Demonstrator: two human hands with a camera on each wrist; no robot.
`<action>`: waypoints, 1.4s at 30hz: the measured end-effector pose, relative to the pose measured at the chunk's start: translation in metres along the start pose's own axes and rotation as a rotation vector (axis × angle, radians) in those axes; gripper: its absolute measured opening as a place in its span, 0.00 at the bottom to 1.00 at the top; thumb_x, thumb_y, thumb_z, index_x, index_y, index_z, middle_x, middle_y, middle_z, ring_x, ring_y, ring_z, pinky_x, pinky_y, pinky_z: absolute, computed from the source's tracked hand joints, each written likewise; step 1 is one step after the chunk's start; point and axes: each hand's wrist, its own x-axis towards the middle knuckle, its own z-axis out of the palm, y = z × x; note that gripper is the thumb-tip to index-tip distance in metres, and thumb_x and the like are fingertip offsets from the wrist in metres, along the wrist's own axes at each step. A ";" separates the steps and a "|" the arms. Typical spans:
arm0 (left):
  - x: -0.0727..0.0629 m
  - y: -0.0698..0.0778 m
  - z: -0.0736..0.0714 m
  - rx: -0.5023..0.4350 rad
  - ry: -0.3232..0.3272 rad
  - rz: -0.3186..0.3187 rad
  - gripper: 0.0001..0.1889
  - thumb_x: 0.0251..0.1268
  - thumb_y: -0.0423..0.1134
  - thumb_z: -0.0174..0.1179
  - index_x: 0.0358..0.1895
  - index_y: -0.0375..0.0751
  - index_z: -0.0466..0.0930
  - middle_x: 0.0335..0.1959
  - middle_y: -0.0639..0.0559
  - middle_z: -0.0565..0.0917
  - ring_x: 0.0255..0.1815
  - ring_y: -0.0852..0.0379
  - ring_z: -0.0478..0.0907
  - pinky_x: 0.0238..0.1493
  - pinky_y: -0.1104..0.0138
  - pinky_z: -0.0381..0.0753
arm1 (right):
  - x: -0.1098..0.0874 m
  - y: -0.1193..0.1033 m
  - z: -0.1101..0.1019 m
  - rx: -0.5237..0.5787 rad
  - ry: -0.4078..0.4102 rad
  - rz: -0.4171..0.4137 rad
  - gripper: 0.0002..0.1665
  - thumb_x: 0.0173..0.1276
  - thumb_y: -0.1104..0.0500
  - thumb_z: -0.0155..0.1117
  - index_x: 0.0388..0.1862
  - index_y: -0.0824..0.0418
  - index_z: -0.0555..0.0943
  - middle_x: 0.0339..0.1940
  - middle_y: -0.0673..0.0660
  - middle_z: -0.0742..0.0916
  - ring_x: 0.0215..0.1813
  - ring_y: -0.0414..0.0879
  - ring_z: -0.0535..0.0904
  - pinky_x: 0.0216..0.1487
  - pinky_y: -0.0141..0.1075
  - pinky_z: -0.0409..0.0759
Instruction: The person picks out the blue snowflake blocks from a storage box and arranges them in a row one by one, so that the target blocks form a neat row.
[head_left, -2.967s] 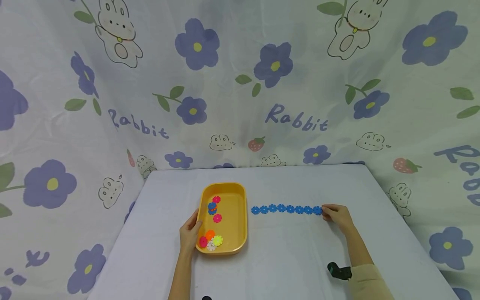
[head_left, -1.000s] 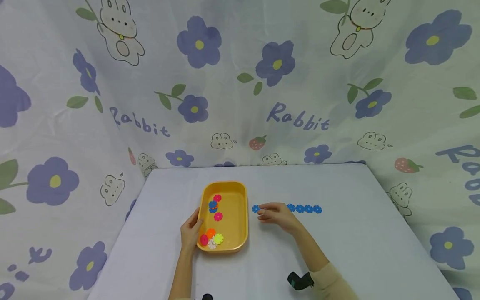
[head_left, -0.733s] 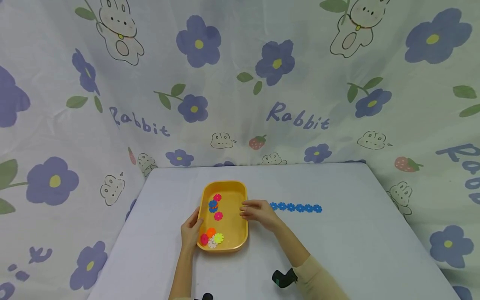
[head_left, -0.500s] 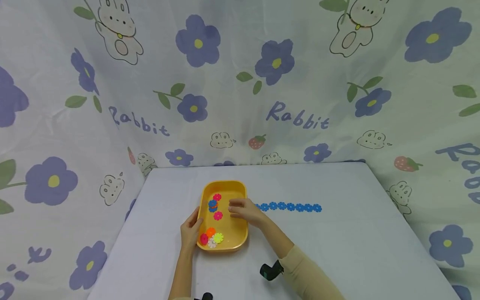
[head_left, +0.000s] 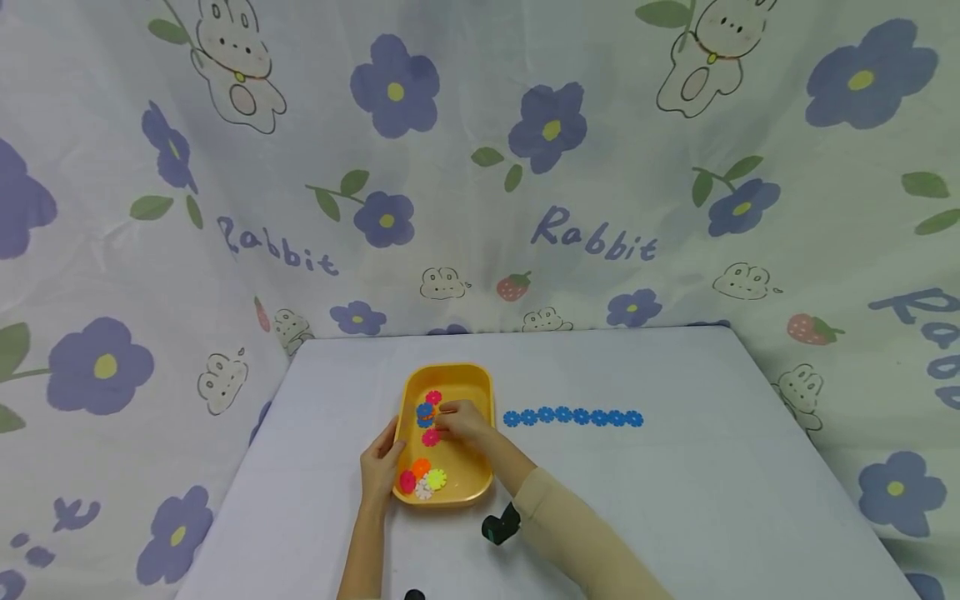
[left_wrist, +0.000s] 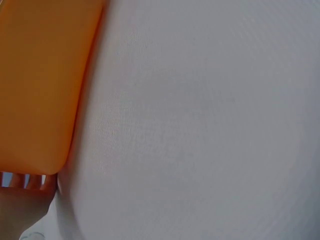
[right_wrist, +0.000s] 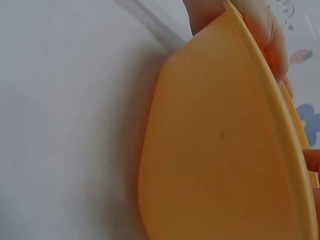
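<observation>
My left hand (head_left: 377,468) grips the left rim of a yellow tray (head_left: 467,487), thumb over the edge. In the left wrist view, its fingers (left_wrist: 34,181) show at the tray's edge. My right hand (head_left: 467,423) reaches into the tray, its spread fingertips beside overlapping blue snowflake discs (head_left: 424,411) and near a pink disc (head_left: 430,437). An orange piece peeks out among the blue ones. Right of the tray, several blue snowflake discs (head_left: 582,416) form a row on the white table. The right wrist view shows mostly the tray's outer wall (right_wrist: 210,135).
Inside the tray's near left corner lie a yellow disc (head_left: 436,478), a white disc (head_left: 423,489), an orange disc (head_left: 421,467) and a pink one (head_left: 407,482). Another pink disc (head_left: 433,397) lies farther back. A black device (head_left: 500,526) sits by the right sleeve. A patterned curtain (head_left: 480,167) surrounds the table.
My right hand has left the right end of the blue row, travelled left along it and come down into the tray. The middle pink disc has shifted slightly. My left hand keeps its grip.
</observation>
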 end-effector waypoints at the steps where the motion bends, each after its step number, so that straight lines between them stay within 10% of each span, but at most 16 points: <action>1: 0.000 0.000 -0.001 0.001 0.003 0.006 0.23 0.68 0.29 0.51 0.66 0.33 0.66 0.66 0.38 0.68 0.67 0.44 0.64 0.52 0.83 0.71 | 0.002 0.000 0.002 0.014 -0.019 0.009 0.26 0.64 0.68 0.59 0.60 0.75 0.71 0.43 0.64 0.83 0.44 0.56 0.83 0.44 0.39 0.83; 13: 0.000 0.000 -0.002 -0.020 0.004 0.017 0.23 0.67 0.27 0.52 0.66 0.32 0.66 0.66 0.38 0.68 0.67 0.45 0.63 0.51 0.84 0.71 | 0.013 0.008 0.028 0.119 -0.161 -0.024 0.30 0.62 0.74 0.57 0.64 0.75 0.67 0.60 0.70 0.76 0.52 0.56 0.80 0.52 0.45 0.80; 24: -0.001 -0.003 -0.003 -0.009 0.007 0.004 0.23 0.67 0.31 0.53 0.66 0.35 0.67 0.66 0.40 0.69 0.65 0.56 0.67 0.52 0.83 0.70 | 0.009 0.016 0.037 -0.096 0.009 -0.189 0.14 0.58 0.65 0.68 0.43 0.72 0.83 0.36 0.59 0.87 0.35 0.45 0.84 0.38 0.32 0.84; 33: 0.000 -0.002 0.000 -0.016 -0.001 0.028 0.23 0.67 0.28 0.52 0.66 0.31 0.66 0.66 0.36 0.67 0.67 0.42 0.63 0.51 0.83 0.71 | 0.010 0.010 0.023 0.262 0.044 -0.023 0.15 0.64 0.72 0.57 0.49 0.77 0.79 0.40 0.68 0.85 0.37 0.55 0.86 0.41 0.39 0.84; 42: 0.000 -0.002 0.000 -0.003 -0.008 0.001 0.24 0.68 0.29 0.51 0.67 0.33 0.65 0.67 0.39 0.67 0.68 0.46 0.64 0.52 0.82 0.71 | 0.012 0.003 0.006 0.364 0.017 0.051 0.17 0.66 0.71 0.57 0.53 0.71 0.79 0.40 0.63 0.86 0.44 0.56 0.85 0.45 0.39 0.82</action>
